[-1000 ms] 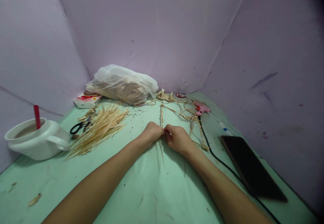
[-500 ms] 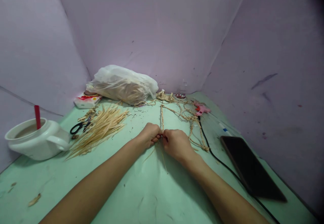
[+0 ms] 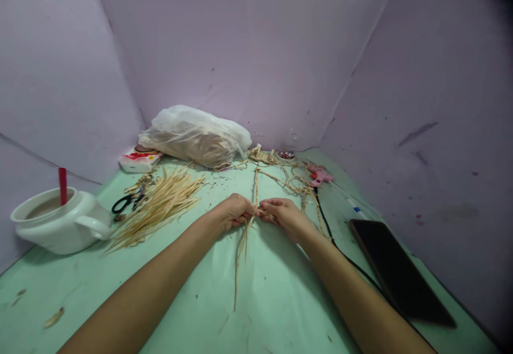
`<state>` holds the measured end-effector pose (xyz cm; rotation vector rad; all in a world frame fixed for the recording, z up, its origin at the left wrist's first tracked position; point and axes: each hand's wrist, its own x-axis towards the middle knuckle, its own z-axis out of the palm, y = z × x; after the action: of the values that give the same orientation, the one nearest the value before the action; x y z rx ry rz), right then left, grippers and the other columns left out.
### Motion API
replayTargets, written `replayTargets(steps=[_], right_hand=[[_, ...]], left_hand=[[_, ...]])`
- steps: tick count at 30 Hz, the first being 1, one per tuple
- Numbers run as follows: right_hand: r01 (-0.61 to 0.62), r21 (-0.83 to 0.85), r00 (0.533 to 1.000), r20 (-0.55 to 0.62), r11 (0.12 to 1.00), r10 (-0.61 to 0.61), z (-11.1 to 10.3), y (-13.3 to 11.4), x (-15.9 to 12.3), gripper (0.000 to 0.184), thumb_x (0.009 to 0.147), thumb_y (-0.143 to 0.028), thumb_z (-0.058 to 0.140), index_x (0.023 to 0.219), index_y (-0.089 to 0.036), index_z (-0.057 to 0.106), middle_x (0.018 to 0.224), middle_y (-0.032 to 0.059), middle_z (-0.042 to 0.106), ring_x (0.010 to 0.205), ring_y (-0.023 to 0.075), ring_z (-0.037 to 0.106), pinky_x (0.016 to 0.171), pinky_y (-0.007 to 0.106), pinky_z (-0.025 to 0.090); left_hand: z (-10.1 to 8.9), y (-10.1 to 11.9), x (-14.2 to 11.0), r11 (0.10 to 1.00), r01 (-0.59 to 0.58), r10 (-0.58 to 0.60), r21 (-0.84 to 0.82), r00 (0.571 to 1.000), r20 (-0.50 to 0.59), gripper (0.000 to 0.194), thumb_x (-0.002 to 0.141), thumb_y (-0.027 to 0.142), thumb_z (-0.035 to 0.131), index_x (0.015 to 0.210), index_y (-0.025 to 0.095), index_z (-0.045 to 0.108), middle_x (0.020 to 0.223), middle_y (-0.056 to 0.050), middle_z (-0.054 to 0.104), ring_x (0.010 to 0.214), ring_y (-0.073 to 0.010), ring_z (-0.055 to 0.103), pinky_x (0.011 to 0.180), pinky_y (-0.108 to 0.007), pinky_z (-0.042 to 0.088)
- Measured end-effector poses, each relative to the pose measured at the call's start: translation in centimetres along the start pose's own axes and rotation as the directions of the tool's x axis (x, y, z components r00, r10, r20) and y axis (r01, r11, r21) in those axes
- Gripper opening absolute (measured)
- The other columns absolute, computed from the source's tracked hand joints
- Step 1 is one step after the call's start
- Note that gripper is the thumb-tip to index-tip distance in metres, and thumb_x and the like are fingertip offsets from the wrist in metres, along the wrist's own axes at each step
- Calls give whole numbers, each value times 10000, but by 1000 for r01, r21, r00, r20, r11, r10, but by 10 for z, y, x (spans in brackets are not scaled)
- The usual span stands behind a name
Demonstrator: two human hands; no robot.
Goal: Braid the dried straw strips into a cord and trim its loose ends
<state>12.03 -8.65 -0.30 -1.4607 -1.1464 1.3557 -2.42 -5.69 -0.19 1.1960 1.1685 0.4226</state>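
The left hand (image 3: 238,211) and the right hand (image 3: 278,214) both pinch the braid (image 3: 256,187), with their fingertips close together. The braid is in the middle of the green table (image 3: 200,300). It runs from the hands toward the back wall (image 3: 256,60), and loose ends hang out on the near side of the hands.

To the left of the hands is a pile of straw strips (image 3: 166,202). Black scissors (image 3: 122,203) lie at its left side, partly under it. Farther left is a white pot (image 3: 62,231). It has a murky brown liquid inside, and a red stick (image 3: 63,186) stands up in it.

At the back is a see-through white bag (image 3: 196,132) with pale brown stuff in it. A small white box (image 3: 140,162) with red on it sits at its left end. To the right of the bag is a little round dish (image 3: 286,155) full of tiny red and white bits.

On the right are a tangle of thin braided cord (image 3: 296,186), a pink glue gun (image 3: 320,177) and a black phone (image 3: 401,271).
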Motion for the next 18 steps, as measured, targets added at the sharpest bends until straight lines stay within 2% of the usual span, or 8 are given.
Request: replayTargets(steps=[3, 6, 12, 15, 18], right_hand=[[-36, -8, 996, 80, 999, 37, 8, 4, -1, 107, 639, -216, 557, 584, -131, 591, 522, 21, 569, 415, 65, 431, 397, 182, 315], [-26, -34, 998, 62, 999, 28, 11, 11, 2, 104, 609, -204, 558, 533, -134, 574, 468, -12, 537, 345, 31, 277, 343, 189, 158], [-27, -53, 999, -24, 998, 25, 12, 21, 7, 90, 552, -183, 563, 485, -166, 504, 351, -76, 401, 320, 34, 227, 347, 208, 110], [-56, -18, 998, -10, 998, 55, 13, 21, 5, 88, 555, -205, 550, 496, -171, 494, 349, -78, 387, 307, 35, 207, 343, 215, 89], [-62, 38, 998, 3, 997, 62, 13, 21, 2, 71, 553, -213, 540, 521, -171, 492, 352, -80, 383, 307, 34, 201, 346, 214, 83]], left_hand=[[2, 1, -2, 999, -15, 15, 46, 1000, -1, 56, 540, 170, 532, 583, 135, 529, 372, 86, 276, 317, -25, 167, 347, -188, 83], [5, 2, -4, 991, -16, 22, 133, 999, -38, 39, 542, 170, 524, 525, 137, 511, 365, 79, 280, 313, -30, 194, 345, -192, 113], [6, 1, -6, 913, 20, 77, 408, 973, -218, 126, 541, 148, 549, 422, 138, 508, 309, 32, 334, 330, -74, 306, 383, -221, 212], [10, 6, -15, 847, 23, 163, 532, 940, -300, 61, 535, 142, 573, 475, 139, 559, 420, -19, 471, 491, -143, 477, 476, -238, 311], [27, 9, -30, 763, 28, 257, 646, 904, -342, 28, 560, 152, 578, 574, 144, 602, 615, -87, 582, 755, -246, 562, 626, -291, 375]])
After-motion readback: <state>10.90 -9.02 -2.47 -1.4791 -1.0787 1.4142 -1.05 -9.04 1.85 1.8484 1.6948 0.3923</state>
